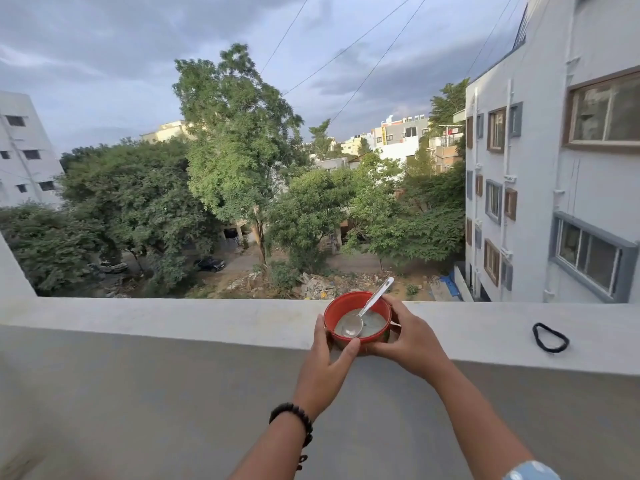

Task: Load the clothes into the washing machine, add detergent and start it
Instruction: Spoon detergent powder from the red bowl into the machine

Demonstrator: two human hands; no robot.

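Note:
A red bowl (341, 306) rests on the top of a grey parapet wall (173, 323). Pale powder lies in its bottom, and a metal spoon (367, 311) leans in it with the handle pointing up and to the right. My left hand (327, 355) grips the bowl's near left side, thumb along the front rim. My right hand (407, 336) wraps the bowl's right side, fingers at the rim beside the spoon handle. No washing machine and no clothes are in view.
A black hair tie (550, 337) lies on the parapet top to the right. Beyond the wall there is a drop to trees, a street with parked cars and rubble. A white building (554, 168) stands at the right.

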